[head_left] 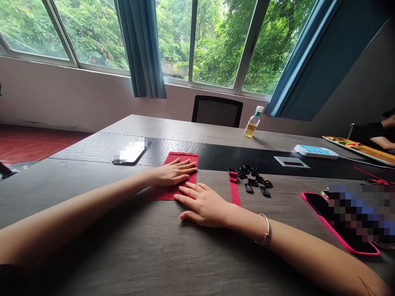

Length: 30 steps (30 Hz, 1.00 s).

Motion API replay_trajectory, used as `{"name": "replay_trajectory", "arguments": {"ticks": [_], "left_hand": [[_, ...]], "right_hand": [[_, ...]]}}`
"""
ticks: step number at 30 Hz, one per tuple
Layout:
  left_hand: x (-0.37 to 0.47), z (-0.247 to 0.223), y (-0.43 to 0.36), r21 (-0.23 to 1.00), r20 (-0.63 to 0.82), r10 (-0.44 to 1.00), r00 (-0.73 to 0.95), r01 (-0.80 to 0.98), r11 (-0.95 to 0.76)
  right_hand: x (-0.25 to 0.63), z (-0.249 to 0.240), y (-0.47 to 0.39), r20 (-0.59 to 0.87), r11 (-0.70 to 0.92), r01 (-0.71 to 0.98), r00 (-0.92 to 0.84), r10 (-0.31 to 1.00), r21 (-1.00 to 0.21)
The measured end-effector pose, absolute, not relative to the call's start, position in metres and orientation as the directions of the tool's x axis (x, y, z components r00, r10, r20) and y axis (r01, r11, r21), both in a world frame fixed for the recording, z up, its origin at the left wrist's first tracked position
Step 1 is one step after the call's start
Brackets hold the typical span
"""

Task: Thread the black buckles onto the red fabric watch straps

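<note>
Several red webbing straps [183, 157] lie side by side on the table, forming a flat red patch. My left hand [174, 172] rests flat across them, fingers stretched out and holding nothing. Below it, my right hand [205, 204] lies open, palm down, its fingertips touching the lower right edge of the straps and its thumb on the tabletop. Past my right wrist, another red strap [234, 191] runs up to a black buckle [232, 173] threaded on its end. Beside that buckle is a loose cluster of black plastic buckles [252, 181].
A pink-cased phone [336, 222] lies at the right, partly under a blurred item. Farther back are a bottle [253, 123], a white power strip [316, 151] and a table socket panel [291, 161]. A white blurred object [132, 152] lies left. A person [375, 133] sits far right.
</note>
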<state>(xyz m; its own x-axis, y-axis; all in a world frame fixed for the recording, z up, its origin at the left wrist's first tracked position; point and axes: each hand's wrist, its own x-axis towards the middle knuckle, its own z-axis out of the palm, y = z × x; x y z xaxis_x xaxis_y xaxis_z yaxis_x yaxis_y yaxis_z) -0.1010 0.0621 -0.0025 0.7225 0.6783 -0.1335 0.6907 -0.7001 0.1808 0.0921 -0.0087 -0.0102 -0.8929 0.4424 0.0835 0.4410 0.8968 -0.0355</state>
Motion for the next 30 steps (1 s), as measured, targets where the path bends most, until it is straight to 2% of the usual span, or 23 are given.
{"name": "replay_trajectory", "arguments": {"ticks": [10,13,17,23,25,27,30], "left_hand": [[-0.104,-0.009,0.063,0.19,-0.112,0.676,0.728,0.683,-0.705],[-0.097,-0.002,0.061,0.206,-0.012,0.714,0.7,0.7,-0.684],[-0.065,0.01,0.053,0.281,0.088,0.756,0.648,0.712,-0.643],[-0.014,0.008,0.03,0.287,0.078,0.667,0.741,0.624,-0.727],[-0.007,0.004,0.023,0.38,0.112,0.692,0.713,0.613,-0.692],[-0.005,0.003,0.017,0.567,0.164,0.737,0.655,0.549,-0.614],[-0.003,0.005,0.007,0.873,0.081,0.822,0.564,0.357,-0.331]], "right_hand": [[0.118,0.005,-0.002,0.149,0.932,0.361,-0.924,0.353,0.027],[0.153,0.013,0.014,0.192,0.881,0.472,-0.868,0.457,0.038],[0.195,0.013,0.04,0.258,0.713,0.695,-0.708,0.657,0.095],[0.208,0.001,0.052,0.244,0.708,0.706,-0.688,0.684,0.006],[0.203,0.0,0.047,0.266,0.721,0.692,-0.691,0.672,-0.026],[0.197,0.004,0.039,0.292,0.734,0.676,-0.691,0.662,-0.066],[0.187,0.012,0.021,0.334,0.749,0.65,-0.683,0.649,-0.127]]}}
